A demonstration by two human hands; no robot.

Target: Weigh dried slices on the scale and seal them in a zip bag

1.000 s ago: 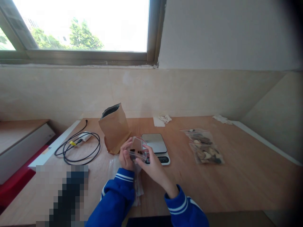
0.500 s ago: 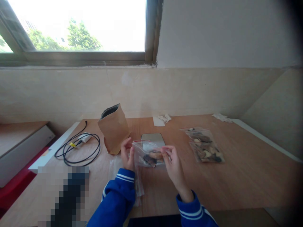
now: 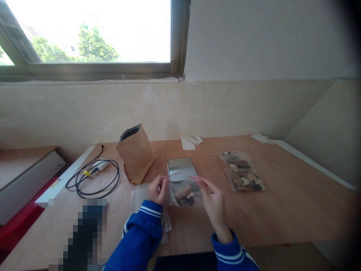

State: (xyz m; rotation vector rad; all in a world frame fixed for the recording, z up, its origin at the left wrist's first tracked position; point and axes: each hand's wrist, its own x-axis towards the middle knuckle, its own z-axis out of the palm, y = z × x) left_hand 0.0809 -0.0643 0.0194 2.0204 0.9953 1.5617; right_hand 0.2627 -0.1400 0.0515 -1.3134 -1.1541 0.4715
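Hands [image 3: 213, 198] hold a zip bag [image 3: 183, 181] of seemingly dried pieces [image 3: 185, 195].

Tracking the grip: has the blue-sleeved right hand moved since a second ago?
Yes, the right hand moved rightward, judged against the silver rectangular metal scale plate.

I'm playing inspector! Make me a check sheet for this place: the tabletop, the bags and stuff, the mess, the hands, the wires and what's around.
Surface: brown wooden tabletop; front left partly pixelated.
Job's things: clear plastic zip bag with red strip, brown and dark pieces inside; square silver metal scale plate behind it; filled clear plastic bags lying right; open brown paper bag standing left.
Clutter: crumpled white paper at the back.
Grippers: bare left hand and bare right hand pinch the zip bag's top corners.
Cables: coiled black cable with yellow tag.
Surroundings: metal-framed window, pale wall.
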